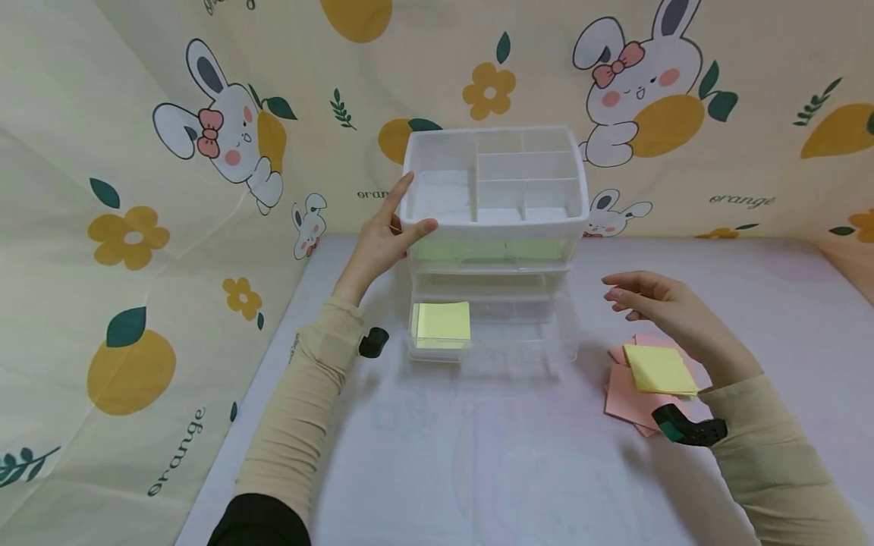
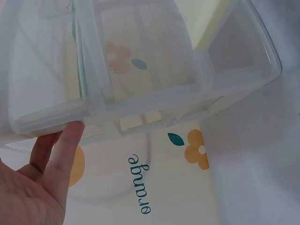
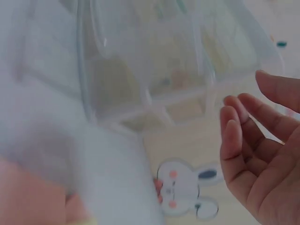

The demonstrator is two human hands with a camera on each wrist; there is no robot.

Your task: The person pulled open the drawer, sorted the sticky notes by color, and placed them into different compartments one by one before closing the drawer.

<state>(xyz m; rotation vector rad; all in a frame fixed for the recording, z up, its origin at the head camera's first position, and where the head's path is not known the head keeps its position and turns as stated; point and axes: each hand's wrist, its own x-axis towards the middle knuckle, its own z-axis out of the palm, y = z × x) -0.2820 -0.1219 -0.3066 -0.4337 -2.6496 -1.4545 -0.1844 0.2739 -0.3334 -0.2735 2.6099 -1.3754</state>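
Our left grip (image 1: 382, 246) pinches the organizer (image 1: 505, 230) by its corner; our right grip (image 1: 672, 309) hangs loose, empty. We seem partway: yellow notes (image 1: 442, 324) sit in the pulled-out drawer (image 1: 512, 334), while a yellow pad (image 1: 658, 369) and pink notes (image 1: 630, 394) lie on the bench (image 1: 410, 455).

one left hand (image 1: 378, 244), one right hand (image 1: 676, 309); one white drawer organizer (image 1: 505, 229); two yellow note stacks (image 1: 442, 321), one inside, one outside; several pink notes (image 1: 635, 396), overlapping too much to count.

left fingers (image 1: 394, 199) hold organizer (image 1: 495, 233) | right fingers (image 1: 636, 281) near sticky notes (image 1: 659, 369)
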